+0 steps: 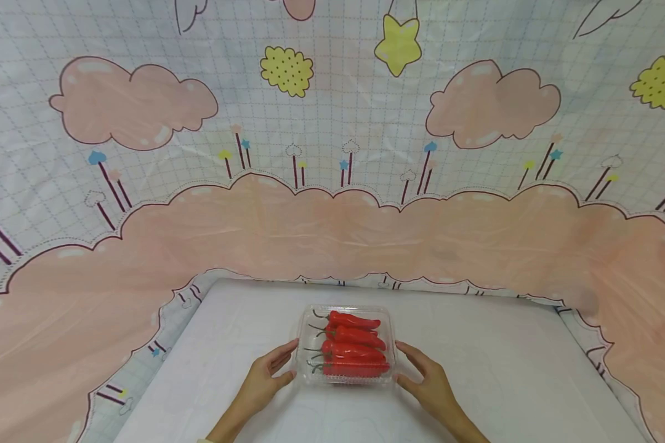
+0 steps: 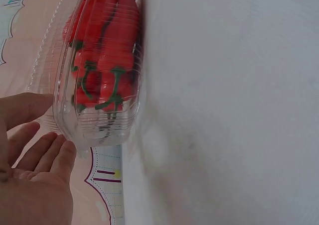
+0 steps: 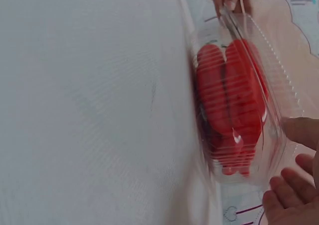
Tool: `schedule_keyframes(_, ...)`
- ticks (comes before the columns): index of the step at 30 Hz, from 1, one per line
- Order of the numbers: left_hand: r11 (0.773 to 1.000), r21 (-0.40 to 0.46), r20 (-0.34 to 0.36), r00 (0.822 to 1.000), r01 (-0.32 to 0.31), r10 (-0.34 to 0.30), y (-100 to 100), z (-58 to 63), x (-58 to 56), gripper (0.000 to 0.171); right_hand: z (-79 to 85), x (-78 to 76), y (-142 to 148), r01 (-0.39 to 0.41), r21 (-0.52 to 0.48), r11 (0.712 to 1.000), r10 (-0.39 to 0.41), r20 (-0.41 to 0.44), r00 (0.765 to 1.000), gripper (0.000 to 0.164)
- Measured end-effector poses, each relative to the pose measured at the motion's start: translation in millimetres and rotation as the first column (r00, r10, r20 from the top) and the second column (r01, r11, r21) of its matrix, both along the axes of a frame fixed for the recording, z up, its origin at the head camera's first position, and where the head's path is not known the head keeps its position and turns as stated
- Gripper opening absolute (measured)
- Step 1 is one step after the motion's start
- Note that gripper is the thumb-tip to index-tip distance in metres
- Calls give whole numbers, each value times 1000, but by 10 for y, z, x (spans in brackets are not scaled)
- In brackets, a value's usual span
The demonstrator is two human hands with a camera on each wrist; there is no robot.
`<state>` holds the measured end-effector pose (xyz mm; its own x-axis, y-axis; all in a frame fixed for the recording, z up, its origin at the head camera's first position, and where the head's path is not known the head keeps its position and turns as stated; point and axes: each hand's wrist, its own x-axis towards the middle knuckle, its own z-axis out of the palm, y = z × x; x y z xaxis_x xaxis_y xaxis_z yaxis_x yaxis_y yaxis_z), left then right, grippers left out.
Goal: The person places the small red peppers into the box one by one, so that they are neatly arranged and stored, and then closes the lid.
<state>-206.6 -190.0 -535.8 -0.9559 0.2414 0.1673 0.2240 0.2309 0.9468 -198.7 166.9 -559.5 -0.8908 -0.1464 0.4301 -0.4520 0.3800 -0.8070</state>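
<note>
A clear plastic clamshell box point(image 1: 388, 320) with its lid down sits on the white table in the head view. Several red chili peppers point(image 1: 353, 352) with thin green stems lie inside, stems toward the left. At the box's left end, my left hand point(image 1: 258, 383) touches the side with thumb and fingertips, the fingers fairly straight. My right hand point(image 1: 433, 389) does the same at the right end, thumb apart from the fingers. In the left wrist view the thumb point(image 2: 30, 107) meets the box rim. The right thumb point(image 3: 301, 131) also reaches the rim in the right wrist view.
The white tabletop point(image 1: 510, 363) surrounds the box on all sides. Behind and beside it hangs a patterned cloth point(image 1: 332, 234) with pink clouds and stars, which encloses the table's back and sides.
</note>
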Motion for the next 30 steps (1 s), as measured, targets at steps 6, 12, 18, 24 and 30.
schedule_keyframes(6,994,87,58,996,-70,66,46,-19,14,58,30,18,-39,47,-113,993,-22,220,975,62)
schedule_keyframes(12,985,95,129,983,-142,129,66,-38,28,55,79,21,-24,-2,-144,990,62,414,908,61)
schedule_keyframes(18,990,24,174,976,-138,132,65,-65,21,54,66,9,-17,-86,-131,988,140,489,861,58)
schedule_keyframes(24,999,20,244,969,-30,25,24,-91,13,55,45,14,-27,-127,-217,968,230,557,798,60)
schedule_keyframes(30,998,61,287,958,-2,-16,35,-95,1,56,80,32,-44,-126,-266,956,265,588,764,63)
